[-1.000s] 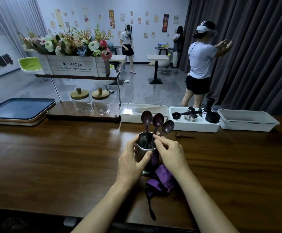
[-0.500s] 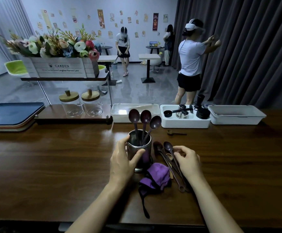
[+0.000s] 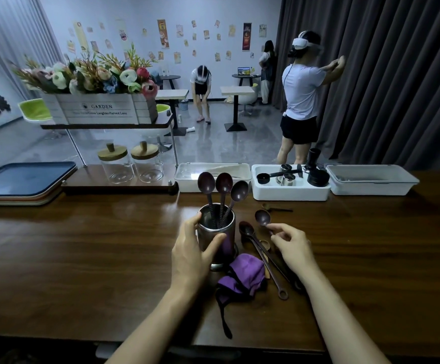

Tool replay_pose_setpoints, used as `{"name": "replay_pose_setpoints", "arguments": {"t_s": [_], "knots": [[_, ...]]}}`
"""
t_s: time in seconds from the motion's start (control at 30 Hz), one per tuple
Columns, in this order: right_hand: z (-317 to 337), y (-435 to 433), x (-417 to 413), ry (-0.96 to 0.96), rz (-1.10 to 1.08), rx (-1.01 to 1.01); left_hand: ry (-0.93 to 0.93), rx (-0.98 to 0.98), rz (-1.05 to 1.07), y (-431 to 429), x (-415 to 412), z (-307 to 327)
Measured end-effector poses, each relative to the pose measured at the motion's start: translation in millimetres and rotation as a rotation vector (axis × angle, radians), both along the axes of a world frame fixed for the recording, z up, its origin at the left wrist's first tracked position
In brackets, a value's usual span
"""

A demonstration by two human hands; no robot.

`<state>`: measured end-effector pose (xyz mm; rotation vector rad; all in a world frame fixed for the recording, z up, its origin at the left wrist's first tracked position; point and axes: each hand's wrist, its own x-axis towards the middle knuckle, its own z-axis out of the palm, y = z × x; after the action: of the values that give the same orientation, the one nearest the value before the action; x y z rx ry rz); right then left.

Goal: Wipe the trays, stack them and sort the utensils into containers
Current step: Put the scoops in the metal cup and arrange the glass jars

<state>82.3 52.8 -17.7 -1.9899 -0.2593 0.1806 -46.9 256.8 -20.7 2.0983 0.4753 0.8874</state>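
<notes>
Gripping the metal cup (image 3: 217,240) from its left side, thumb in front and fingers wrapped behind, the left hand (image 3: 190,256) is holding it upright on the dark wooden table (image 3: 82,258). Three spoons (image 3: 222,183) are standing in the cup, bowls up and fanning out. Just right of the cup, the right hand (image 3: 292,248) is pinching one spoon (image 3: 263,217) by its neck, the bowl pointing away from the person. Between the cup and that hand, loose spoons (image 3: 263,258) are lying on the wood, and a purple cloth (image 3: 242,277) is sitting crumpled against the cup's near right side. A small wooden scoop (image 3: 268,206) is resting a little beyond the cup to the right.

Behind the cup, three white bins (image 3: 289,197) are lining the table's far edge; the middle one is holding dark and metal coffee tools. Far left of the cup, a stack of trays (image 3: 22,179) is lying flat, a blue one on top. Between the trays and the cup, two glass jars (image 3: 132,166) with wooden lids are standing under a shelf carrying a flower box (image 3: 100,111).

Beyond the cup, the room is opening onto a glossy grey floor, small tables and a poster-covered wall. A person in a headset (image 3: 302,93) is reaching toward the dark curtain (image 3: 397,74), and another person (image 3: 201,85) is bending forward.
</notes>
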Motion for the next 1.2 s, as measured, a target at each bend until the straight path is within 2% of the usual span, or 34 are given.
{"name": "replay_pose_setpoints", "arguments": {"t_s": [0.17,0.3,0.47,0.6,0.7,1.03,1.2], "knots": [[42,4,-10,0.011,0.019,0.344,0.014,0.046,0.036,-5,1,3],[68,13,-13,-0.096,0.014,0.449,0.058,0.025,0.035,-10,0,4],[79,32,-13,-0.102,-0.081,0.625,0.035,0.007,0.027,-8,-4,5],[77,55,-17,-0.119,-0.111,0.685,0.028,0.007,0.035,-8,-6,5],[71,67,-20,-0.149,-0.133,0.665,0.020,0.009,0.036,-7,-8,3],[52,77,-38,-0.342,-0.050,0.259,-0.006,0.073,0.079,-2,-1,4],[48,77,-43,-0.380,-0.050,0.129,-0.028,0.088,0.041,1,4,4]]}}
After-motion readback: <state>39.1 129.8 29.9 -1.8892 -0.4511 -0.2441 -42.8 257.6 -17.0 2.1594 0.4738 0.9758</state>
